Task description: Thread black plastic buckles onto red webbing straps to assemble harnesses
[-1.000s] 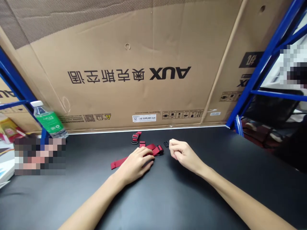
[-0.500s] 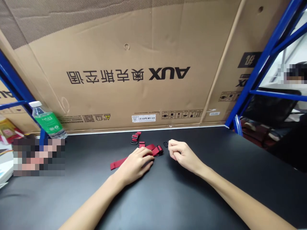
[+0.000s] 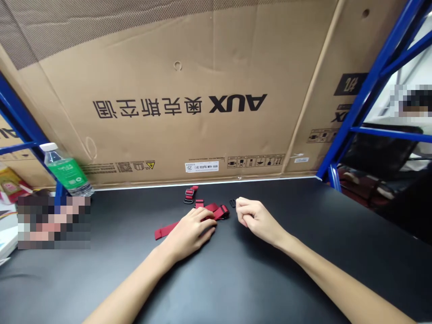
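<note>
My left hand (image 3: 195, 228) rests palm down over a red webbing strap (image 3: 168, 230), its fingers lying slightly apart on it. The strap's end sticks out to the left of the hand. Past the fingertips, the strap passes through a black buckle (image 3: 224, 212). Just to the right, my right hand (image 3: 254, 217) is curled into a fist above the table; whatever it may hold is hidden. A loose black slider (image 3: 232, 203) lies beside its knuckles. Farther back is a short red strap piece with black hardware (image 3: 190, 194).
The black tabletop (image 3: 209, 288) ends at a large cardboard box (image 3: 151, 135). A water bottle with a green label (image 3: 69, 173) leans at the back left. Blue metal posts (image 3: 364, 99) frame both sides. A person (image 3: 418, 101) is partly visible at the far right.
</note>
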Motion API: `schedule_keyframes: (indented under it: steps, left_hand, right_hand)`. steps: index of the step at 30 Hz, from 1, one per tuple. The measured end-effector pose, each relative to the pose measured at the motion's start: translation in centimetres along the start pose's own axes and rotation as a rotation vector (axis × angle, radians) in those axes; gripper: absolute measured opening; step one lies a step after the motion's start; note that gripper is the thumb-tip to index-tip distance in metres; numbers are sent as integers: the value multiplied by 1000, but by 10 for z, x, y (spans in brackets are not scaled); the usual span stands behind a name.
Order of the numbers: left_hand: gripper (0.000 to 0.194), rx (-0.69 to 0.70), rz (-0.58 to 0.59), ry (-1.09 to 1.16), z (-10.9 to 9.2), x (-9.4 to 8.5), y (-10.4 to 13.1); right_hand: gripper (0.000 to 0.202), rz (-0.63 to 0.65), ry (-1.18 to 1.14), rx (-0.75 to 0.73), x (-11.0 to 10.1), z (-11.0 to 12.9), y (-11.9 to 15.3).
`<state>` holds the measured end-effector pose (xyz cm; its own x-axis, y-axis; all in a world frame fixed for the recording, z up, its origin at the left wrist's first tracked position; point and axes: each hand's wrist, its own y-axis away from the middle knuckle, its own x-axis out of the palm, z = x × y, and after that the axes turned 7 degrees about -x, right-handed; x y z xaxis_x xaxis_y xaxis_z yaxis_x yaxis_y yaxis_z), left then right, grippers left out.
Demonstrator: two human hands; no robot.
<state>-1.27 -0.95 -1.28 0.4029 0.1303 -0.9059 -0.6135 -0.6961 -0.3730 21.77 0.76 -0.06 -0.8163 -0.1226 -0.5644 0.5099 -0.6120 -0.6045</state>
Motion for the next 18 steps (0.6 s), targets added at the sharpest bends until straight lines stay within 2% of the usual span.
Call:
schedule_keyframes:
  steps: [7,12,18]
  left_hand:
    - [25,-5,9,-1,0,0,1]
    - [25,-11,-3,2,-1,0,1]
    - [23,0,-19,-5,0,2,2]
  right_hand:
    - [29,-36,41,11,-2,-1,0]
    - [31,0,46,8,0,-1,1]
    - [33,-16,79,20,1,-3,0]
